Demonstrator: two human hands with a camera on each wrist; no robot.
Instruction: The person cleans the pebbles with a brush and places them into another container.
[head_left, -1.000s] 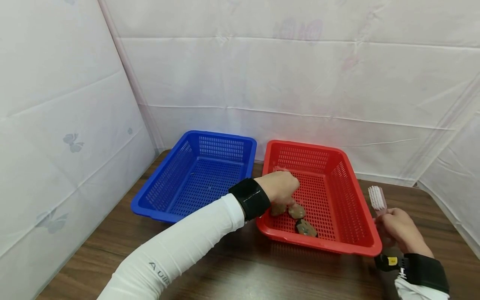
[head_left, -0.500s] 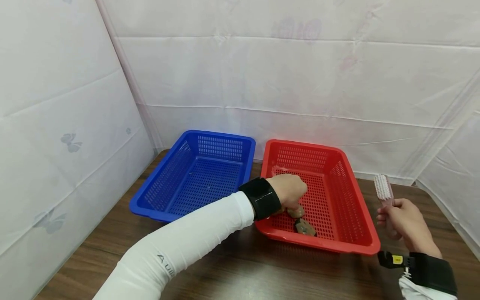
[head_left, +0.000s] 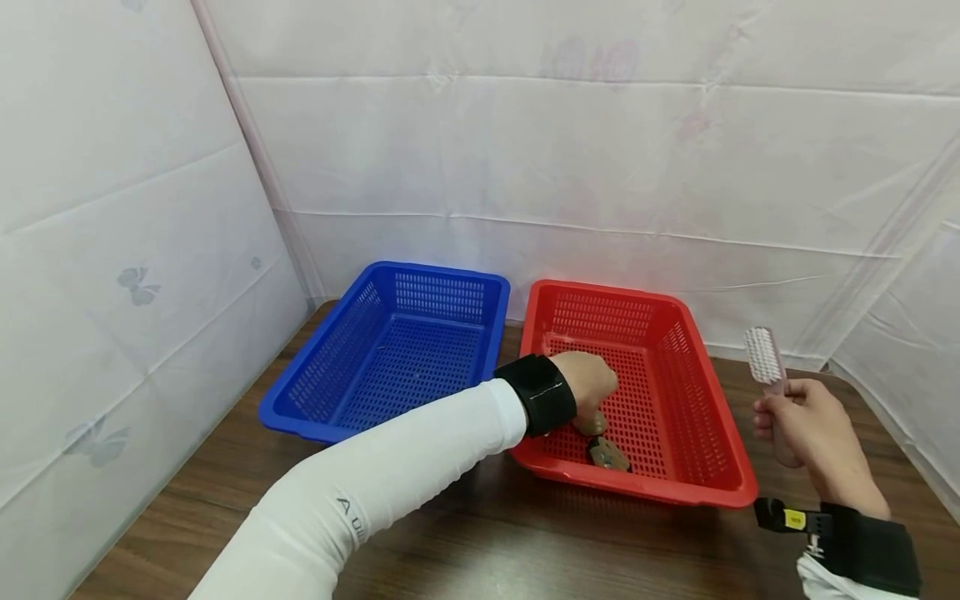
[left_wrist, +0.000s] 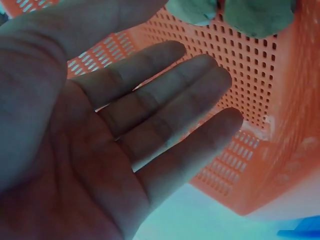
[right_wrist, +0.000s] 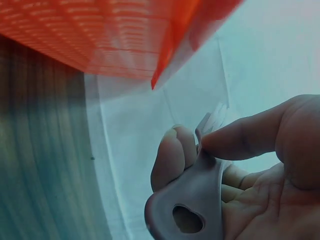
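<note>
In the head view, my left hand (head_left: 587,383) reaches down into the red basket (head_left: 637,492), over brown, stone-like lumps. One rounded lump (head_left: 592,425) shows just below the fingers, and a darker-patched one (head_left: 609,455) lies nearer the front wall. The left wrist view shows that palm with its fingers (left_wrist: 185,145) extended and nothing in them; two lumps (left_wrist: 260,17) appear past the fingertips. My right hand (head_left: 813,421) grips a brush (head_left: 765,357) upright, its white bristles upward, right of the basket. The right wrist view shows its pinkish handle (right_wrist: 200,182) with a hole, pinched by thumb and fingers.
A blue basket (head_left: 337,435) stands left of the red one on the dark wooden table (head_left: 450,550). White sheeting (head_left: 480,150) hangs behind and at both sides. The red basket's raised right wall stands between my two hands.
My left hand has shifted right and slightly toward the front within the red basket, covering the leftmost lump. My right hand has raised the brush and moved it away from the basket's right wall.
</note>
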